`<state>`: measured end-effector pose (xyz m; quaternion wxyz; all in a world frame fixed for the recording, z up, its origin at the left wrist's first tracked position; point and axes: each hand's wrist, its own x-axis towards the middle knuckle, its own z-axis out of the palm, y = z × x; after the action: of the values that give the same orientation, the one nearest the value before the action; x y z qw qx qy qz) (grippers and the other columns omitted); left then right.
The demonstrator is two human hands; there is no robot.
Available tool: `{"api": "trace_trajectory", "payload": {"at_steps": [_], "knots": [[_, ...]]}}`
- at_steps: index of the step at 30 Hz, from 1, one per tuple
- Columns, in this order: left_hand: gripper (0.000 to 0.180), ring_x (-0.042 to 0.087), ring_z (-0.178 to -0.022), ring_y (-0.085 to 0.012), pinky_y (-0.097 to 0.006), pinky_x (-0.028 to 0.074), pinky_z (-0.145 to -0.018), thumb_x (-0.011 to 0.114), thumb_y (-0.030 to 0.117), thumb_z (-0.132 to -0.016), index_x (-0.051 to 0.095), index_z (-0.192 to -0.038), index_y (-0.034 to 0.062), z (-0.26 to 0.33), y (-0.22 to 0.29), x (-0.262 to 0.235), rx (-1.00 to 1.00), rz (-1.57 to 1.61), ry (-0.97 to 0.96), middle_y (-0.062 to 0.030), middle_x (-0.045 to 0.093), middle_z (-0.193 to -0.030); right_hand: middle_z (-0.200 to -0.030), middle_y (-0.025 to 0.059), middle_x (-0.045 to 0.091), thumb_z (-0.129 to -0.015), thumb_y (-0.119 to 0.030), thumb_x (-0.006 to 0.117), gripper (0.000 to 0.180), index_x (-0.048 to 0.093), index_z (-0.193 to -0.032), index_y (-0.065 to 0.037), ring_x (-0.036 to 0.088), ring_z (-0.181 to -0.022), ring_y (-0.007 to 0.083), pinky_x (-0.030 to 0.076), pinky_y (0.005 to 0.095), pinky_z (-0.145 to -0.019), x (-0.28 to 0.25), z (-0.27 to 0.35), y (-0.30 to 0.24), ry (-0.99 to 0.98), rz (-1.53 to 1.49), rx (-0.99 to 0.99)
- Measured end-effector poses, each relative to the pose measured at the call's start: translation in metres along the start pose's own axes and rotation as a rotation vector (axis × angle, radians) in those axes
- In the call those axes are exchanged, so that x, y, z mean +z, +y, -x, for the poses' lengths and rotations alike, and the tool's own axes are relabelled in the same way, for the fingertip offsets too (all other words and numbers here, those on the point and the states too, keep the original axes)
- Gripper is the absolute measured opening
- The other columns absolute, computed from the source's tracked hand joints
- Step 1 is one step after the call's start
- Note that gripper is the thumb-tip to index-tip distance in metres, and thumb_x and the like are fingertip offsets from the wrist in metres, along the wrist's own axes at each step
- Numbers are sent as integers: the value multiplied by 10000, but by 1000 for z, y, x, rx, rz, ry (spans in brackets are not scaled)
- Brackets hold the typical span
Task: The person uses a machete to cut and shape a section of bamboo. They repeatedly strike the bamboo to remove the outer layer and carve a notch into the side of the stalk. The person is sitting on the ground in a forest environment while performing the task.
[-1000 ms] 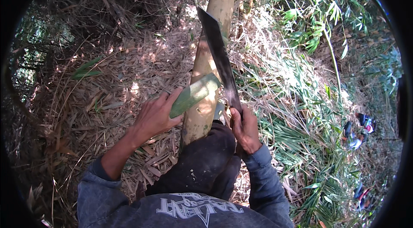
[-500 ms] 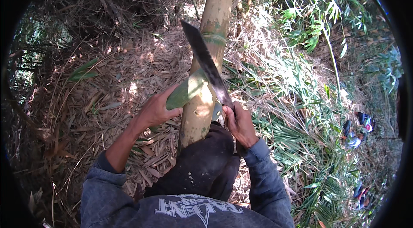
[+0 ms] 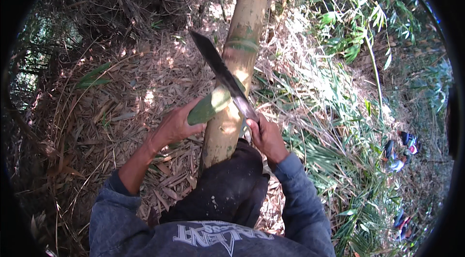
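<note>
A thick pale bamboo pole with a green ring at its joint slants up and away from my dark trouser leg. My left hand, on the pole's left side, is closed on a broad green leaf that lies across the pole. My right hand, to the right of the pole, grips a machete; its handle is mostly hidden in the fingers. The dark blade slants up and left over the leaf and the pole, its tip beyond the pole's left edge. Whether the blade touches the leaf I cannot tell.
Dry fallen leaves cover the ground to the left. Cut green fronds lie at the right, with a thin leafy stem standing farther off. Brushy dry twigs fill the far left. People are small at the far right.
The machete blade has tilted to the left, its tip now lower and farther from the pole. My left hand and the leaf have barely moved.
</note>
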<state>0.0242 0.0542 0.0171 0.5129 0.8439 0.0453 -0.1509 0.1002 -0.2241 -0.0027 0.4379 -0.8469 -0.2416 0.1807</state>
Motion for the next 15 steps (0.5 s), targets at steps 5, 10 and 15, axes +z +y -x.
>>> {"api": "trace_trajectory", "payload": {"at_steps": [5, 10, 15], "knots": [[791, 656, -1056, -241, -367, 508, -922, 717, 233, -784, 389, -1465, 2, 4, -1, 2, -30, 29, -5, -193, 648, -1218, -625, 261, 514, -1009, -336, 536, 365, 516, -894, 10, 528, -600, 471, 383, 503, -559, -17, 1, -17, -72, 13, 70], [775, 671, -1067, -275, -378, 522, -902, 733, 208, -780, 405, -1457, 24, 8, -1, 3, -39, -217, 77, -225, 644, -1219, -592, 225, 521, -995, -312, 579, 338, 514, -891, 4, 528, -531, 435, 380, 481, -498, -41, 7, -40, -13, 174, 1], [758, 683, -1045, -282, -376, 532, -880, 732, 177, -779, 415, -1450, 22, 6, 3, 1, -19, -127, 60, -226, 653, -1202, -581, 86, 547, -979, -174, 611, 174, 591, -973, -2, 560, -492, 166, 418, 324, -480, -16, 14, -45, 351, -238, -75]]}}
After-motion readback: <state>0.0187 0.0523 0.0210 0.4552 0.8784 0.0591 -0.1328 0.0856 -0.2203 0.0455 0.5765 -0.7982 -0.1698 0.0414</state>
